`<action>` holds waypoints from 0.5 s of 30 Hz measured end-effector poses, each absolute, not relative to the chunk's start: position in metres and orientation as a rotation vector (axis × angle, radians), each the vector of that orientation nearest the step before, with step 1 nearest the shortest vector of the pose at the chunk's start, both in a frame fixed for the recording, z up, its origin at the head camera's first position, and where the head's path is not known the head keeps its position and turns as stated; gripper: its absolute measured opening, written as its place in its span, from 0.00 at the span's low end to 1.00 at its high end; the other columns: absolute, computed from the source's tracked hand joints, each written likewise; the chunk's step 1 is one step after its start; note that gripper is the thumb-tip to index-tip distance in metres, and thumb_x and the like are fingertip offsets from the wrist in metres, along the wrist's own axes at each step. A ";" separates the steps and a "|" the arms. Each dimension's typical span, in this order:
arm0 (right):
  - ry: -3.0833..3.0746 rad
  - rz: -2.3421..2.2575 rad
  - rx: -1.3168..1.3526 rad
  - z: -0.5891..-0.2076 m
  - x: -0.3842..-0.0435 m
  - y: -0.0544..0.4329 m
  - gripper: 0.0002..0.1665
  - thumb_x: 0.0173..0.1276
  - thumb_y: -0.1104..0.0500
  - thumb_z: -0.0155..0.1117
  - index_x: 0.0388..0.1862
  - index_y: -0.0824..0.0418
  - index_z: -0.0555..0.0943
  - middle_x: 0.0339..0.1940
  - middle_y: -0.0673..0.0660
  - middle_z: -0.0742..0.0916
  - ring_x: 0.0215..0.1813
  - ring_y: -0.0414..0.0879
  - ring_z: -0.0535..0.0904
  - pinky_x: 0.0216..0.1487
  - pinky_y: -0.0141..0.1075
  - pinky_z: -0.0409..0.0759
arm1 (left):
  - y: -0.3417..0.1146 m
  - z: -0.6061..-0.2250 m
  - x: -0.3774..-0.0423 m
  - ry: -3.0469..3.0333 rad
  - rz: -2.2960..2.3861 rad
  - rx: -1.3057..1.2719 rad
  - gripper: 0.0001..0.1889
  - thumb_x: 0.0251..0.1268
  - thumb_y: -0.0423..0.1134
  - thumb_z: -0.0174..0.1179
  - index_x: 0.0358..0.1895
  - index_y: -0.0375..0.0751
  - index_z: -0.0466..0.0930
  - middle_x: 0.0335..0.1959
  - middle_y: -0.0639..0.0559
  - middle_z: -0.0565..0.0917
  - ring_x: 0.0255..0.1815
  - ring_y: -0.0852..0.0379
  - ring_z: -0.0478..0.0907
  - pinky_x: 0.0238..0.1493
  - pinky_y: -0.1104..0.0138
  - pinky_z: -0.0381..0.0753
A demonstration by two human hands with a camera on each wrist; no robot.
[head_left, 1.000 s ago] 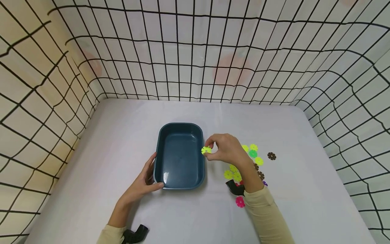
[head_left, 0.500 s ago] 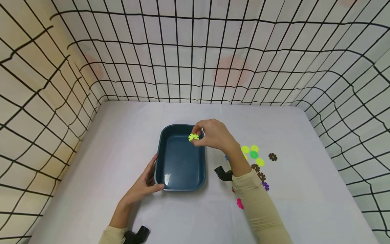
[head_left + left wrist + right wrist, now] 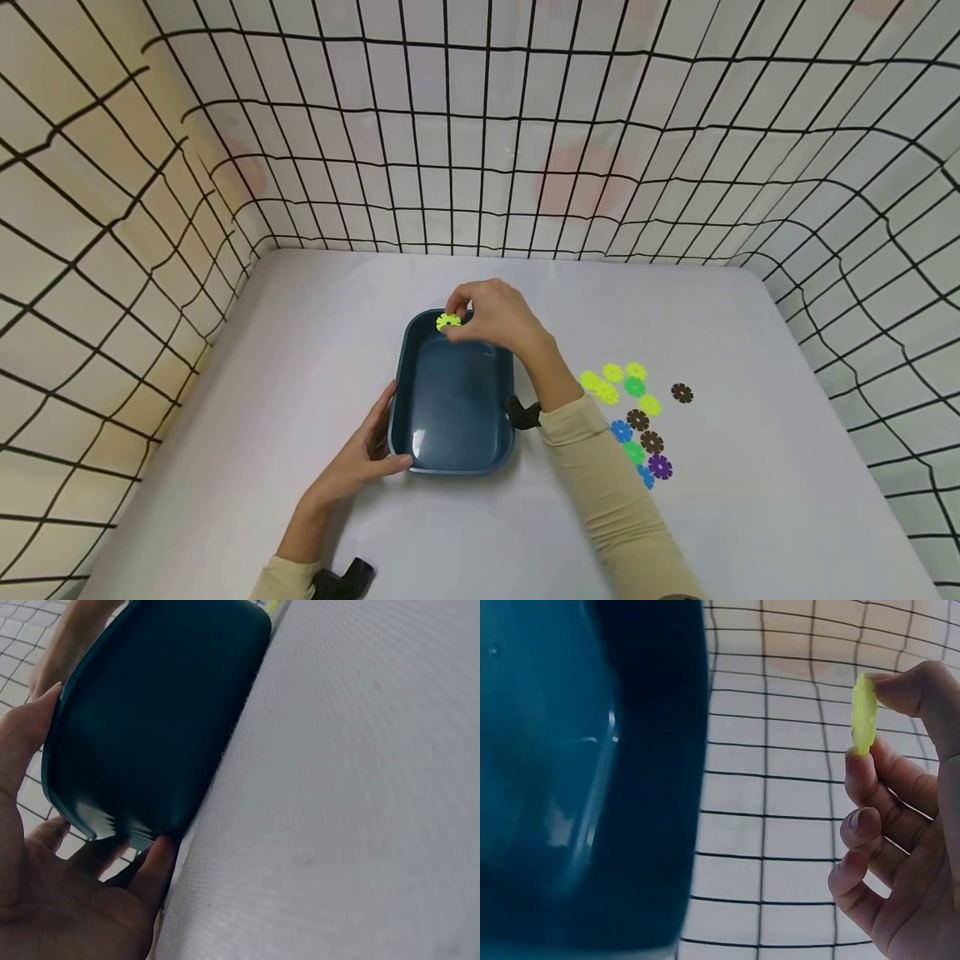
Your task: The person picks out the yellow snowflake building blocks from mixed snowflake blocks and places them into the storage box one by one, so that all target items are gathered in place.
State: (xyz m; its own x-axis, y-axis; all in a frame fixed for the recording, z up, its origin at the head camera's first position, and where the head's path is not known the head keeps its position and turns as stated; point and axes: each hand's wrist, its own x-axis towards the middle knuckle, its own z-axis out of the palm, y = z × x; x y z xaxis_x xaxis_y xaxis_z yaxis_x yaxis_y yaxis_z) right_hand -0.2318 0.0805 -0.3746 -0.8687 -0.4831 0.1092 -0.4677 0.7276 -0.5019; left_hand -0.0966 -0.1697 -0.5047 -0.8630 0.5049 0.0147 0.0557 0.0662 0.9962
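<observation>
A dark blue plastic basin point(image 3: 453, 408) sits on the white table. At its near left corner my left hand point(image 3: 367, 446) holds it; in the left wrist view the thumb touches the rim and the fingers lie against the outer wall point(image 3: 150, 727). Over the basin's far end is my right hand point(image 3: 498, 315), pinching a yellow-green flower-shaped plastic disc point(image 3: 448, 322) between thumb and index finger. Seen from the right wrist, the disc point(image 3: 864, 714) is edge-on and raised above the rim, the other fingers loosely curled.
Several loose flower discs lie right of the basin: yellow point(image 3: 612, 372), green point(image 3: 634, 386), brown point(image 3: 682, 392), blue point(image 3: 621, 431) and purple point(image 3: 660, 466). The right forearm point(image 3: 622, 500) passes beside them. Black wire grid point(image 3: 487, 125) stands at the back and sides. Each wrist carries a black mount point(image 3: 343, 579).
My right hand has moved left and away from me, carrying the yellow-green disc from the basin's right rim to over its far end. The left hand keeps its hold on the basin.
</observation>
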 end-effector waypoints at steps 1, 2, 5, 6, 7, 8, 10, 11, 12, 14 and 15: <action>2.887 -0.833 -0.792 -0.377 -0.233 0.078 0.16 0.55 0.46 0.72 0.39 0.52 0.85 0.33 0.46 0.86 0.35 0.41 0.77 0.37 0.35 0.74 | -0.170 -0.504 -0.097 2.018 1.852 0.559 0.53 0.61 0.33 0.65 0.79 0.62 0.35 0.80 0.38 0.40 0.77 0.30 0.47 0.62 0.75 0.66; 2.882 -0.835 -0.788 -0.379 -0.235 0.076 0.16 0.55 0.46 0.72 0.40 0.52 0.85 0.33 0.46 0.86 0.35 0.41 0.77 0.38 0.35 0.74 | -0.171 -0.504 -0.097 2.020 1.848 0.555 0.53 0.61 0.34 0.65 0.79 0.62 0.35 0.80 0.38 0.41 0.77 0.30 0.48 0.63 0.74 0.66; 2.868 -0.840 -0.799 -0.386 -0.239 0.070 0.17 0.56 0.45 0.71 0.41 0.52 0.85 0.34 0.47 0.86 0.36 0.41 0.78 0.39 0.35 0.75 | -0.172 -0.504 -0.097 2.024 1.840 0.542 0.53 0.60 0.35 0.65 0.79 0.63 0.35 0.80 0.39 0.41 0.77 0.30 0.47 0.63 0.74 0.66; 2.865 -0.845 -0.805 -0.387 -0.240 0.067 0.17 0.56 0.45 0.71 0.41 0.52 0.85 0.34 0.47 0.86 0.36 0.41 0.78 0.39 0.36 0.75 | -0.173 -0.503 -0.097 2.019 1.843 0.539 0.53 0.60 0.35 0.65 0.79 0.63 0.35 0.80 0.39 0.41 0.77 0.30 0.47 0.63 0.74 0.66; 2.863 -0.852 -0.812 -0.389 -0.242 0.065 0.17 0.56 0.45 0.71 0.41 0.52 0.85 0.34 0.46 0.86 0.36 0.41 0.78 0.39 0.36 0.75 | -0.173 -0.503 -0.097 2.007 1.852 0.537 0.53 0.60 0.35 0.66 0.79 0.63 0.35 0.80 0.39 0.41 0.77 0.30 0.47 0.63 0.75 0.66; 2.862 -0.863 -0.819 -0.390 -0.243 0.063 0.17 0.56 0.46 0.71 0.41 0.52 0.85 0.34 0.47 0.86 0.36 0.41 0.78 0.40 0.36 0.75 | -0.173 -0.503 -0.097 1.995 1.860 0.536 0.54 0.60 0.35 0.66 0.79 0.63 0.35 0.80 0.39 0.40 0.77 0.30 0.46 0.63 0.76 0.66; 2.861 -0.881 -0.834 -0.393 -0.246 0.058 0.16 0.56 0.46 0.71 0.41 0.52 0.85 0.34 0.47 0.86 0.35 0.41 0.78 0.40 0.37 0.76 | -0.173 -0.503 -0.098 1.968 1.878 0.536 0.54 0.60 0.35 0.66 0.79 0.63 0.35 0.81 0.40 0.40 0.78 0.31 0.45 0.62 0.77 0.66; 2.859 -0.888 -0.840 -0.395 -0.247 0.056 0.16 0.56 0.46 0.71 0.40 0.52 0.85 0.34 0.47 0.86 0.35 0.41 0.78 0.40 0.37 0.76 | -0.173 -0.504 -0.098 1.958 1.882 0.534 0.54 0.60 0.35 0.66 0.79 0.63 0.35 0.81 0.40 0.39 0.78 0.31 0.45 0.62 0.77 0.66; 2.859 -0.887 -0.848 -0.397 -0.248 0.054 0.16 0.56 0.46 0.71 0.40 0.52 0.85 0.34 0.47 0.86 0.35 0.41 0.78 0.40 0.37 0.76 | -0.173 -0.504 -0.098 1.952 1.883 0.530 0.54 0.60 0.35 0.66 0.79 0.63 0.35 0.81 0.41 0.39 0.78 0.31 0.45 0.63 0.76 0.66; 2.856 -0.886 -0.864 -0.400 -0.250 0.050 0.15 0.57 0.46 0.71 0.40 0.52 0.86 0.33 0.47 0.86 0.35 0.41 0.78 0.40 0.37 0.76 | -0.173 -0.504 -0.098 1.948 1.877 0.520 0.54 0.60 0.36 0.66 0.79 0.65 0.35 0.81 0.41 0.39 0.78 0.32 0.44 0.67 0.69 0.65; 2.855 -0.880 -0.871 -0.402 -0.252 0.048 0.15 0.57 0.46 0.71 0.40 0.52 0.86 0.33 0.47 0.86 0.35 0.41 0.78 0.40 0.37 0.76 | -0.172 -0.505 -0.098 1.948 1.875 0.515 0.54 0.60 0.36 0.66 0.79 0.65 0.35 0.81 0.42 0.39 0.79 0.33 0.43 0.69 0.63 0.64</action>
State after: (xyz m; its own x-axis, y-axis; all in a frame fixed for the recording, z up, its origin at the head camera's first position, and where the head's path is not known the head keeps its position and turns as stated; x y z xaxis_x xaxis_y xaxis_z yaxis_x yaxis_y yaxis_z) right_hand -0.2517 0.0481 -0.4024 -0.8428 -0.5220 0.1310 -0.5052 0.6835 -0.5269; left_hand -0.0980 -0.1725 -0.5047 -0.8576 0.5137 -0.0233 -0.0036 0.0393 0.9992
